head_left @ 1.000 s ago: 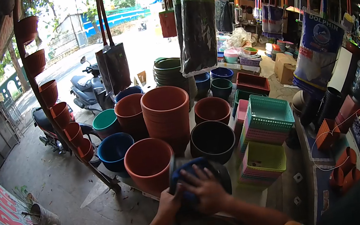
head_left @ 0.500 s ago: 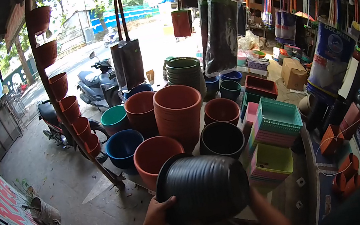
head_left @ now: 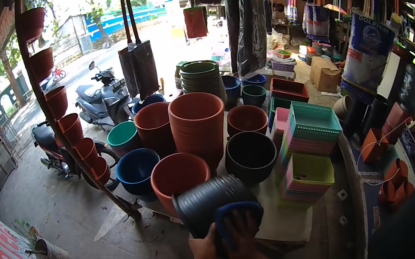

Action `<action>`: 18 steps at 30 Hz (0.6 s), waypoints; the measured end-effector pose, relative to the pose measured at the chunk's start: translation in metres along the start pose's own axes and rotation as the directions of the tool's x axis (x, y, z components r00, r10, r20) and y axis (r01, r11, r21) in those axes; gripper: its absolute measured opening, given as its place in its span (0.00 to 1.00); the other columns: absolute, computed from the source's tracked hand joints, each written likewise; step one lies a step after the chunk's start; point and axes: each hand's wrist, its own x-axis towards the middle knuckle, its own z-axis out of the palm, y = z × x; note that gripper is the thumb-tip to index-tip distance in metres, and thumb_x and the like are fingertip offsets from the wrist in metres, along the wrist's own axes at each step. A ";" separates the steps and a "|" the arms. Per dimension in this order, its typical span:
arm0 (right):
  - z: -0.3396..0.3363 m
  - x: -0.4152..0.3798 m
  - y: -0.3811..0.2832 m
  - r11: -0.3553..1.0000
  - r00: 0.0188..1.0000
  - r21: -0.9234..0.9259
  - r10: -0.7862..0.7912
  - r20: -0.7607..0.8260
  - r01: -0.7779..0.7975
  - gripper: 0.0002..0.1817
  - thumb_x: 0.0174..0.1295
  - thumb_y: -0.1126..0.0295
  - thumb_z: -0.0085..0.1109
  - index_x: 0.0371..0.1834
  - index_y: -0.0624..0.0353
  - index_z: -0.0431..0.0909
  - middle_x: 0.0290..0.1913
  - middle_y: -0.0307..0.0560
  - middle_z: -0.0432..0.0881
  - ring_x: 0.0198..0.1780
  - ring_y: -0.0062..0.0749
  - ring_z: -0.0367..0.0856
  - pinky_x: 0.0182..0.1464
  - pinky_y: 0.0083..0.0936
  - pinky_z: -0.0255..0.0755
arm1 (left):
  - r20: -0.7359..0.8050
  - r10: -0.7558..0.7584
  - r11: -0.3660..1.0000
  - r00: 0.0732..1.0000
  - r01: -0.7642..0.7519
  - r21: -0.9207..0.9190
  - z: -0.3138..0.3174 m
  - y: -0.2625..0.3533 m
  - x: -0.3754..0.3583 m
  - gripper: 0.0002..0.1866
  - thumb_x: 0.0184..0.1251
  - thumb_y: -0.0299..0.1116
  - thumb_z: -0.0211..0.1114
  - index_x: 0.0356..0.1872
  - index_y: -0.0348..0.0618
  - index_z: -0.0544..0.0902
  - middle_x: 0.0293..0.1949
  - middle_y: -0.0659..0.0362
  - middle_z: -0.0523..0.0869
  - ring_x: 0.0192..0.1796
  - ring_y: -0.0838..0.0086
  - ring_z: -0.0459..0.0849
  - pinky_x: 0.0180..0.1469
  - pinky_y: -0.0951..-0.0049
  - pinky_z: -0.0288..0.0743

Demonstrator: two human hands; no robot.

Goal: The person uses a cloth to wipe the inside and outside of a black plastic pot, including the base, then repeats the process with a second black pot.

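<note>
Black ribbed pot (head_left: 210, 202) — both hands (head_left: 226, 242), probably cloth (head_left: 234, 219)

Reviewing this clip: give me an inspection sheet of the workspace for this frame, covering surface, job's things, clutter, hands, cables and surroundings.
Surface: low display platform, crowded with goods.
Job's things: black ribbed pot tipped on its side; blue cloth pressed against it.
Clutter: terracotta pot stack, black pot, blue pot, pastel basket stacks.
Hands: left hand on the pot's lower edge; right hand on the cloth.
Cables: thin white cord at right.
Surroundings: parked scooters, sunlit road, hanging bags.
</note>
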 end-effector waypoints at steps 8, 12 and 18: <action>-0.052 0.059 0.028 0.971 0.920 -0.209 -0.026 0.391 0.116 0.30 0.65 0.56 0.57 0.72 0.43 0.68 0.74 0.49 0.65 0.74 0.51 0.62 0.72 0.52 0.53 | 0.375 -0.187 0.924 0.908 0.033 0.380 -0.062 0.026 -0.002 0.18 0.58 0.34 0.77 0.46 0.34 0.84 0.38 0.59 0.88 0.37 0.80 0.84 0.41 0.77 0.79; -0.049 0.034 0.086 0.589 0.795 0.538 0.495 0.350 -0.603 0.23 0.70 0.60 0.52 0.64 0.60 0.74 0.61 0.52 0.78 0.62 0.40 0.76 0.66 0.33 0.66 | 0.408 -0.260 0.896 0.875 0.061 0.440 -0.085 0.023 0.002 0.20 0.56 0.36 0.78 0.45 0.34 0.84 0.38 0.59 0.88 0.37 0.79 0.84 0.40 0.77 0.80; 0.003 -0.051 0.127 0.085 0.581 0.867 0.774 0.253 -0.491 0.20 0.71 0.60 0.50 0.56 0.65 0.77 0.52 0.47 0.82 0.50 0.30 0.82 0.56 0.29 0.75 | 0.356 -0.274 0.926 0.894 0.144 0.350 -0.080 0.021 -0.011 0.20 0.56 0.37 0.78 0.45 0.34 0.84 0.38 0.59 0.88 0.38 0.78 0.85 0.42 0.75 0.81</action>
